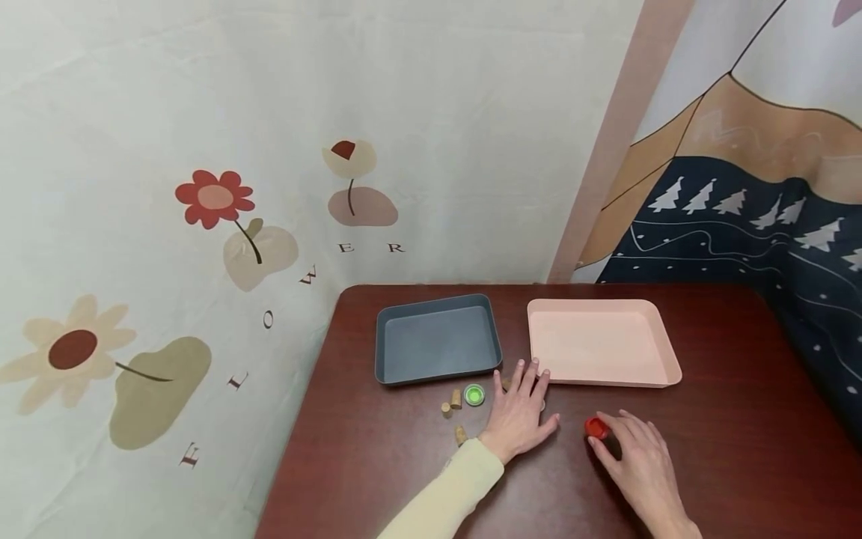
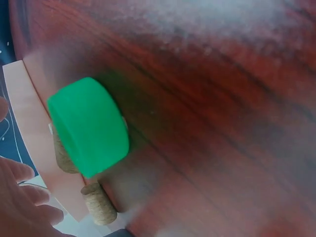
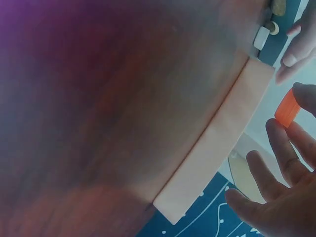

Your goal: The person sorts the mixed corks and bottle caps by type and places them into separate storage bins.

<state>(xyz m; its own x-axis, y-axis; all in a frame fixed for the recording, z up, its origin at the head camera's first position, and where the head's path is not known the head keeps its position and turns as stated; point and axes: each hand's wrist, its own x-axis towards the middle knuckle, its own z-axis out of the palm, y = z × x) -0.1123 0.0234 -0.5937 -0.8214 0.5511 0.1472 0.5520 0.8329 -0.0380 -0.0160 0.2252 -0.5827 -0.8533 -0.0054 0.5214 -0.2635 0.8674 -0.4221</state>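
My right hand (image 1: 640, 457) pinches a red bottle cap (image 1: 595, 427) between thumb and fingertip; it looks orange in the right wrist view, where the other fingers (image 3: 266, 180) are spread. To its left, my left hand (image 1: 515, 415) reaches forward with fingers spread, just in front of the pink tray's near left corner. A cork (image 1: 506, 384) and a small whitish thing (image 1: 542, 405) are partly hidden by that hand. Beside it lie a green cap (image 1: 474, 394) and several corks (image 1: 456, 399). The left wrist view shows the green cap (image 2: 89, 126) up close.
A dark grey-blue tray (image 1: 387, 374) stands at the back left of the dark red-brown table (image 1: 364, 479). The pink tray (image 1: 606, 379) stands to its right. Behind the table hangs a printed cloth (image 1: 458, 150) with flowers and letters.
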